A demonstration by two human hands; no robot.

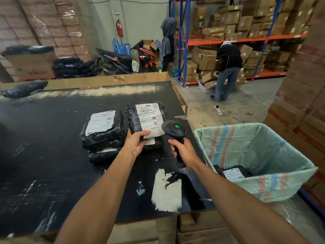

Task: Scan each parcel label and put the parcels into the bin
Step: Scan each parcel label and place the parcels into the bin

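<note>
My left hand (136, 141) grips the near edge of a black-wrapped parcel (133, 118) with a white label, thumb on the label, above another parcel on the black table (52, 155). My right hand (182, 150) holds a black barcode scanner (174, 129) by its handle, head next to the label, green light lit. A stack of black parcels (102, 132) with a labelled top lies just left. The bin (263, 187), lined with a green woven sack, stands right of the table with one labelled parcel (233, 174) inside.
One more black parcel (24, 88) lies at the table's far left. Two people (226, 67) work by the shelving of cardboard boxes behind. A power strip (218, 110) and cable lie on the floor. Stacked cartons (302, 85) stand to the right.
</note>
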